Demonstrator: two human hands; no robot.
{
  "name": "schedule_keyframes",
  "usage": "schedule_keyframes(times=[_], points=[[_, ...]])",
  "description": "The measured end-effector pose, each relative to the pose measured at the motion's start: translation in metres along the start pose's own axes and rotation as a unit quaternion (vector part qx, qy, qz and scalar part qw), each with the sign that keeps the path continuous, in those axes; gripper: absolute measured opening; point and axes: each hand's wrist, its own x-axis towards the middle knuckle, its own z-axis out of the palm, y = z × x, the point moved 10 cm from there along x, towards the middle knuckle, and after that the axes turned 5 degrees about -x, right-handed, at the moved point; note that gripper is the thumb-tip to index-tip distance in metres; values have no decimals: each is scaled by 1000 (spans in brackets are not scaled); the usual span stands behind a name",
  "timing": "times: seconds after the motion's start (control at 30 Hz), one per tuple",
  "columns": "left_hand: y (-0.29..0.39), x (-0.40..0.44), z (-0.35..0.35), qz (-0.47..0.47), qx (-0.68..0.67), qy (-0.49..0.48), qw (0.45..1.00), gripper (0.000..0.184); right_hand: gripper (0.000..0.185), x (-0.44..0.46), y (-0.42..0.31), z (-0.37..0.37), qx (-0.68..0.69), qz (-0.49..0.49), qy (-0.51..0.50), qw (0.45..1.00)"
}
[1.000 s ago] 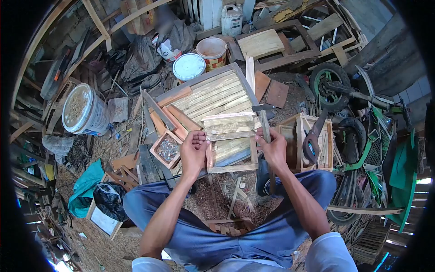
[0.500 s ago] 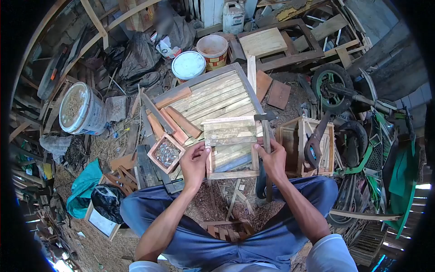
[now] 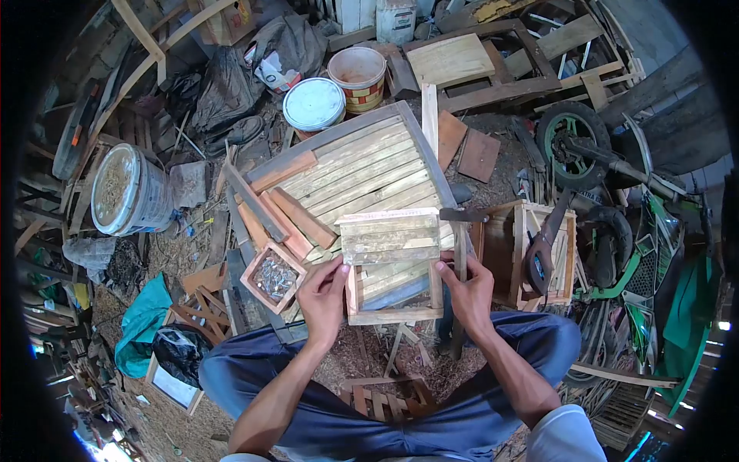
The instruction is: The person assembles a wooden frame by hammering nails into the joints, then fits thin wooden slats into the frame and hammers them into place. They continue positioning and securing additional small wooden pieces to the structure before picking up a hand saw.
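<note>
In the middle is a small wooden frame (image 3: pixel 395 316), its upper part covered by thin slats (image 3: pixel 389 236) and its lower part open. My left hand (image 3: pixel 322 299) grips its left side, thumb and fingertips closed at the edge below the slats. My right hand (image 3: pixel 466 292) pinches the right side at about the same height. A hammer (image 3: pixel 460 216) lies close to the right hand, its head beyond the fingers. Left of my left hand stands a square wooden box (image 3: pixel 291 302) holding several nails (image 3: pixel 275 277). Under the frame lies a large slatted panel (image 3: pixel 362 169).
Loose wood strips (image 3: pixel 304 218) lie on the panel at left. At right, a handsaw (image 3: pixel 539 266) rests on a wooden crate (image 3: pixel 514 223), with a green motorcycle (image 3: pixel 637 269) beyond. Buckets (image 3: pixel 314 102) stand past the panel; a large tub (image 3: pixel 131 189) is at far left.
The frame and both hands sit slightly lower in view, as the whole view has shifted a little. Both hands keep their grip on the frame's sides.
</note>
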Motion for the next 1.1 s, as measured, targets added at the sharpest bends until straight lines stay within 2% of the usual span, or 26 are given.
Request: schedule_keyframes(times=[0.23, 0.43, 0.63, 0.83, 1.1], points=[[-4, -1, -1, -2, -15, 12, 1000, 23, 26, -2, 0, 1, 19, -15, 8, 1000], [-4, -2, 0, -1, -28, 8, 1000, 23, 27, -4, 3, 3, 38, 21, 2, 999], [-6, -2, -1, -6, -34, 10, 999, 23, 25, -3, -8, 1, 1, -54, 19, 998], [-8, -1, -2, -15, -26, 3, 1000, 22, 22, -5, 1, 4, 19, 0, 13, 1000], [-6, 0, -1, 7, -20, -4, 1000, 22, 23, -5, -1, 3, 4, -7, 16, 1000]])
